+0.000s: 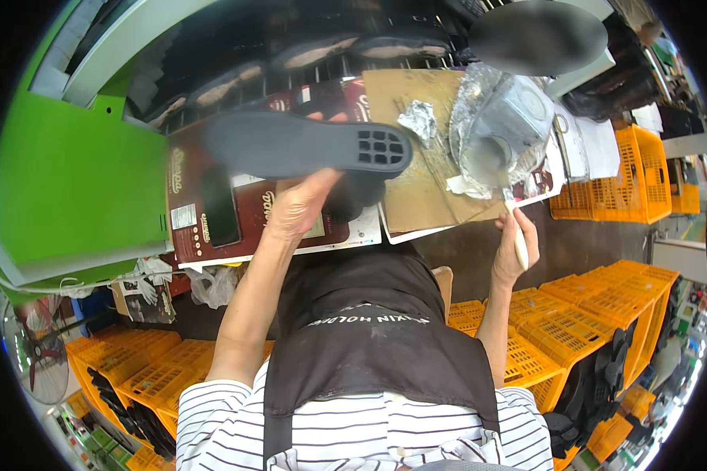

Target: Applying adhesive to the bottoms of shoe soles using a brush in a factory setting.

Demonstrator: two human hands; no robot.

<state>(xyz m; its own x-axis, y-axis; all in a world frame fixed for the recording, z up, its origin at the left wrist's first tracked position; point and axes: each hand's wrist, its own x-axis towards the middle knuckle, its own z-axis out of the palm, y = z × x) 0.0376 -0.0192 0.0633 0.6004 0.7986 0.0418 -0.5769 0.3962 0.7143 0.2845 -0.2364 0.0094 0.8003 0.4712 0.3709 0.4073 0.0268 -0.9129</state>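
Note:
A dark grey shoe sole (298, 145) lies across my left hand (310, 192), which grips it from beneath with fingers showing past its far edge. One end of the sole has a grid of square hollows. My right hand (517, 239) is closed around the pale handle of a brush (518, 235). The brush's head reaches toward the mouth of a tipped grey container (518, 118), wrapped in crumpled plastic and foil; the bristles are hard to make out. Beneath the container is a stained brown cardboard sheet (416, 192).
Crumpled foil (419, 119) lies on the cardboard. At the left stands a green machine panel (78, 184). Dark red printed cardboard (251, 228) covers the bench. Shoe parts sit on a rack (314, 55) beyond it. Orange crates (617, 177) stand at the right, with more stacked behind me.

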